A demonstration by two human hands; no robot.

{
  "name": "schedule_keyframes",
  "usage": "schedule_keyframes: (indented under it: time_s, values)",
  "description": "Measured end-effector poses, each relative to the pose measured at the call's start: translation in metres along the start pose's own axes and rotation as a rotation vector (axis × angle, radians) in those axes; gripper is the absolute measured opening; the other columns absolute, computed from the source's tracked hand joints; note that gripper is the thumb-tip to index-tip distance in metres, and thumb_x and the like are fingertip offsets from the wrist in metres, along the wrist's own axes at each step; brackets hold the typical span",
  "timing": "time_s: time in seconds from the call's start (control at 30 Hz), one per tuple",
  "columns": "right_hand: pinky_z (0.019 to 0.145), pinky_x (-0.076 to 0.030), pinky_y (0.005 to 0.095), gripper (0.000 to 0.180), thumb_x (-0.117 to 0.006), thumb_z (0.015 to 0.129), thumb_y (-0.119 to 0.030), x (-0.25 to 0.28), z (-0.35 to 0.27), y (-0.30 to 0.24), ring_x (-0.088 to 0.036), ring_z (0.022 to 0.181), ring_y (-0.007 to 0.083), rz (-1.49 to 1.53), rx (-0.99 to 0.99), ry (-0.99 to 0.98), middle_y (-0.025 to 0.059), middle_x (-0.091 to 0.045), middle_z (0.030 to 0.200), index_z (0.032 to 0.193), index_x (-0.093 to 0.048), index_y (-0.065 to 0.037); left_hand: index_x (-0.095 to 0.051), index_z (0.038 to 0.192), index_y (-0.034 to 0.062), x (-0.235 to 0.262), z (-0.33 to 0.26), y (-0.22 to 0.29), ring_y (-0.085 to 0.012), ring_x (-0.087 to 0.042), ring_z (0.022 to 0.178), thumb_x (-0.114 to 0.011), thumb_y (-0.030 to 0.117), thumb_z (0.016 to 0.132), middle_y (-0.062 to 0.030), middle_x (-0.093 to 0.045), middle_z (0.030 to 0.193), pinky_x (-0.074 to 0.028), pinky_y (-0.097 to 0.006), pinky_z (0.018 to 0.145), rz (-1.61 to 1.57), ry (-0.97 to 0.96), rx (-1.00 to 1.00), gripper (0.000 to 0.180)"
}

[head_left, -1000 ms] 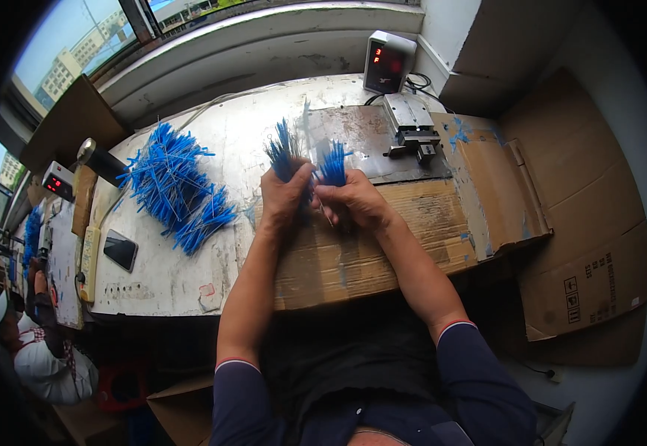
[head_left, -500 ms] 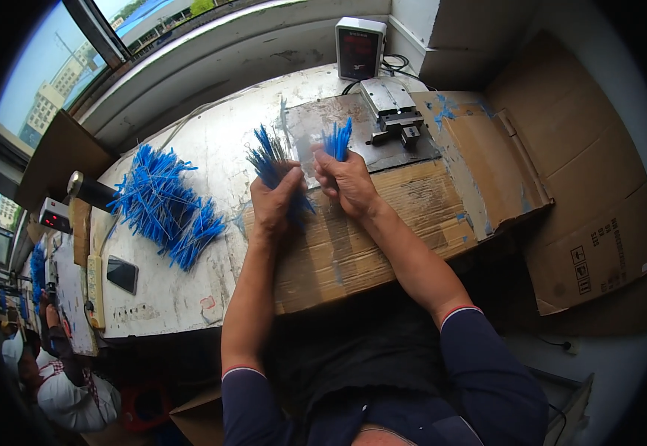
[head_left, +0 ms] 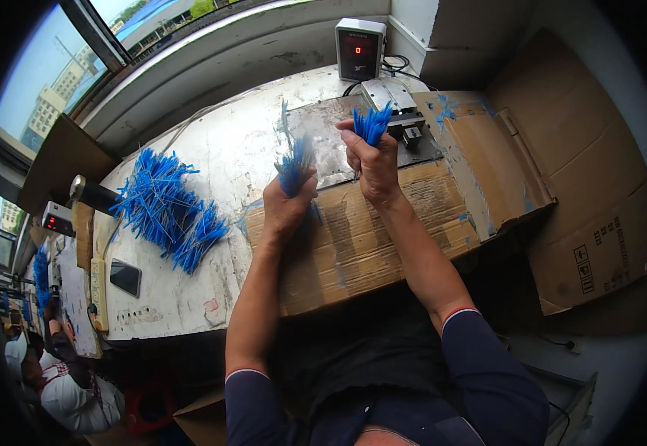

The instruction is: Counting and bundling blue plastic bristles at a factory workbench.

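Note:
In my left hand [head_left: 286, 204], closed above the cardboard-covered front of the bench, is a bundle of thin blue wires [head_left: 294, 167], blurred by motion, with pale tips fanning upward. My right hand [head_left: 377, 171] grips a second bundle of blue wires [head_left: 372, 125], their blue ends sticking up out of the fist. A gap separates the two hands. The right one is close to the small metal fixture [head_left: 411, 130] on the steel plate [head_left: 323, 119]. Left of my hands lies a loose, tangled heap of the same blue wires [head_left: 161, 197].
Behind the fixture stands a white box with a red display [head_left: 361, 48]. A phone [head_left: 126, 276], a power strip [head_left: 98, 293] and a dark cylinder [head_left: 93, 193] are at the left. Cardboard [head_left: 576, 186] rises at the right. Another person [head_left: 78, 398] sits at the lower left.
My right hand has moved right and turned its bundle more upright. My left hand has shifted slightly right and a little down with its bundle. A red digit now glows on the display.

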State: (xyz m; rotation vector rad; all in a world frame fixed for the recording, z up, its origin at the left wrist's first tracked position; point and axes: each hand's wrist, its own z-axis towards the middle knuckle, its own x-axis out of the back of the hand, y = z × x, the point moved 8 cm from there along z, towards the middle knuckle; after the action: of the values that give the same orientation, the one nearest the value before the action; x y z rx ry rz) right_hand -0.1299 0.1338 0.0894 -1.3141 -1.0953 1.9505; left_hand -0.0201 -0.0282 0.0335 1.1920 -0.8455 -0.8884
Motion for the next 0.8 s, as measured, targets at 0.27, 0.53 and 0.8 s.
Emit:
schedule_keyframes:
  time_s: [0.27, 0.53, 0.8]
  values:
    - [0.058, -0.04, 0.0227, 0.022, -0.081, 0.092, -0.024, -0.049, 0.004, -0.017, -0.05, 0.065, 0.0023, -0.324, 0.026, -0.31, -0.006, -0.063, 0.076, 0.096, -0.077, -0.002, -0.071, 0.113, -0.0013, -0.002, -0.001, 0.014, -0.0129, -0.068, 0.078, -0.073, 0.012, 0.094, -0.0048, -0.072, 0.088, -0.056, -0.029, 0.074, 0.135, 0.011, -0.181, 0.023]
    - [0.064, -0.045, 0.0231, 0.016, -0.081, 0.091, -0.017, -0.058, 0.005, -0.043, -0.054, 0.071, 0.0039, -0.669, 0.07, -0.367, -0.0027, -0.067, 0.077, 0.09, -0.075, -0.002, -0.064, 0.094, 0.0022, 0.007, -0.009, 0.04, -0.0369, -0.068, 0.071, -0.07, 0.008, 0.089, -0.0203, -0.066, 0.078, -0.054, -0.042, 0.065, 0.376, 0.181, -0.384, 0.01]
    - [0.058, -0.042, 0.0288, 0.021, -0.076, 0.093, -0.019, -0.062, 0.004, -0.061, -0.05, 0.065, 0.0058, -1.01, 0.273, -0.36, -0.0038, -0.061, 0.07, 0.084, -0.073, 0.0, -0.065, 0.097, 0.0049, 0.008, -0.019, 0.06, -0.0413, -0.067, 0.073, -0.07, 0.008, 0.086, -0.0201, -0.066, 0.08, -0.053, -0.048, 0.064, 0.526, 0.312, -0.573, 0.012]
